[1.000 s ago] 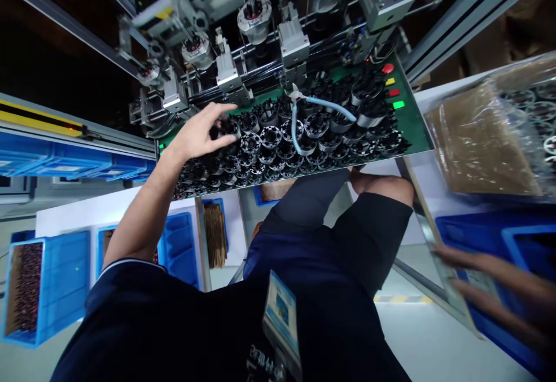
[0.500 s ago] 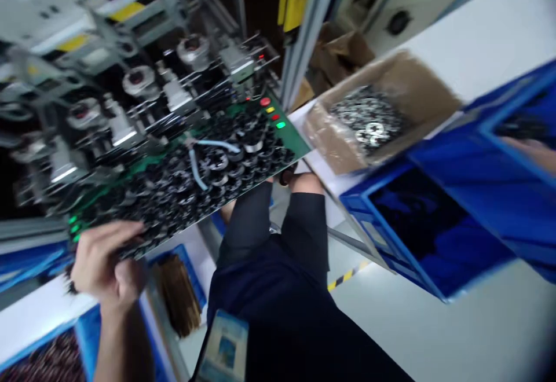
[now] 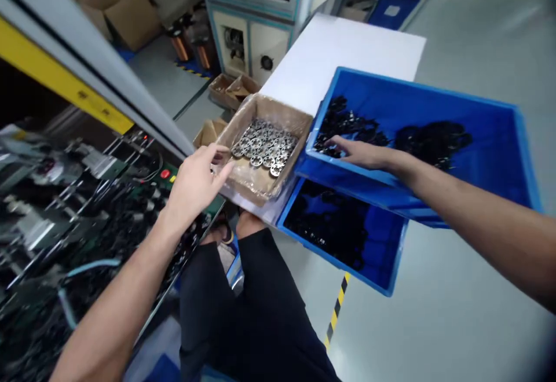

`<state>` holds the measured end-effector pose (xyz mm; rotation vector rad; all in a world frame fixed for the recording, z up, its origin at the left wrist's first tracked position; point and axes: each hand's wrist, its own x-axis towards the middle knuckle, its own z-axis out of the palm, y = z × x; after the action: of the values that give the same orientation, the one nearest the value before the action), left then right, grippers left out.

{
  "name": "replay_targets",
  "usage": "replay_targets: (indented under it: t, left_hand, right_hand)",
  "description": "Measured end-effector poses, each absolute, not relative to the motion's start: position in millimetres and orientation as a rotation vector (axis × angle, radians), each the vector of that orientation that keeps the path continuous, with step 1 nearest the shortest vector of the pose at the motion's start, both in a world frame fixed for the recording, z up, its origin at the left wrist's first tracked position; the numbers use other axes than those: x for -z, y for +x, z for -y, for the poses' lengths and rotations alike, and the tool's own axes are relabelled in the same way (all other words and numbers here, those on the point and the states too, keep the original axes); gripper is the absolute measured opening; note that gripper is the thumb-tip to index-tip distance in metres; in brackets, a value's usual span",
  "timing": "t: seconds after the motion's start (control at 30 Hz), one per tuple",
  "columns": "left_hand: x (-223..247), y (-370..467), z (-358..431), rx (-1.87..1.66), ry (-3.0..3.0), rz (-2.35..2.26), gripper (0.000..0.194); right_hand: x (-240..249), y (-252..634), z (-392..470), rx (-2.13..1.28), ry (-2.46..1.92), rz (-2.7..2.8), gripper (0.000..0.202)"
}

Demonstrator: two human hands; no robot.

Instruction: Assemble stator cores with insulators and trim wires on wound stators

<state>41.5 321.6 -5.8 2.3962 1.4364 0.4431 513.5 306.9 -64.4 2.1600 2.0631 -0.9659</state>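
Nearest, the left hand (image 3: 195,182) stretches out past the green machine bench (image 3: 108,226), fingers loosely spread and holding nothing, fingertips at the near rim of the cardboard box (image 3: 256,182) of silvery ring parts (image 3: 264,147). Beyond it, the right hand (image 3: 360,153) lies flat inside the upper blue crate (image 3: 434,104), fingers extended onto the heap of black parts (image 3: 347,130); whether it grips any, I cannot tell. A lower blue crate (image 3: 343,237) sits beneath.

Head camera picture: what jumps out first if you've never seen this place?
The big blue bin on the right, tilted, with black parts piled inside and the right hand reaching into them. Beside it, in the middle, sits a cardboard box of shiny metal rings, with the left hand at its near edge. A second blue bin lies lower, just below the first.
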Motion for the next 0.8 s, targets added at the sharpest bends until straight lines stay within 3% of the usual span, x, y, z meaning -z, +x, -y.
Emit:
replay_targets:
  t: [0.07, 0.17, 0.23, 0.37, 0.47, 0.6, 0.8]
  left_hand:
    - [34.2, 78.7, -381.2, -0.075, 2.429, -1.543, 0.043]
    - [76.3, 125.9, -444.7, 0.215, 2.456, -1.573, 0.033]
    - [98.9, 145.8, -468.4, 0.394, 2.448, -1.583, 0.029]
    - [126.7, 160.4, -490.5, 0.629, 2.456, -1.560, 0.040]
    - [136.2, 162.0, -499.6, 0.705, 2.473, -1.527, 0.039]
    - [136.9, 163.7, -504.1, 0.713, 2.470, -1.501, 0.038]
    - [94.8, 149.7, -502.5, 0.427, 2.432, -1.498, 0.028]
  right_hand:
    - [66.1, 513.4, -307.6, 1.016, 2.144, -2.053, 0.052]
    - [65.5, 512.1, -309.2, 0.999, 2.177, -2.054, 0.049]
    - [63.8, 513.0, -310.6, 0.944, 2.238, -2.057, 0.045]
    - [59.3, 515.9, -312.3, 0.847, 2.347, -2.021, 0.037]
    - [56.4, 514.4, -312.3, 0.815, 2.382, -1.963, 0.034]
    - [56.4, 508.4, -312.2, 0.904, 2.275, -1.989, 0.044]
    - [62.3, 504.4, -316.1, 1.057, 2.079, -2.074, 0.031]
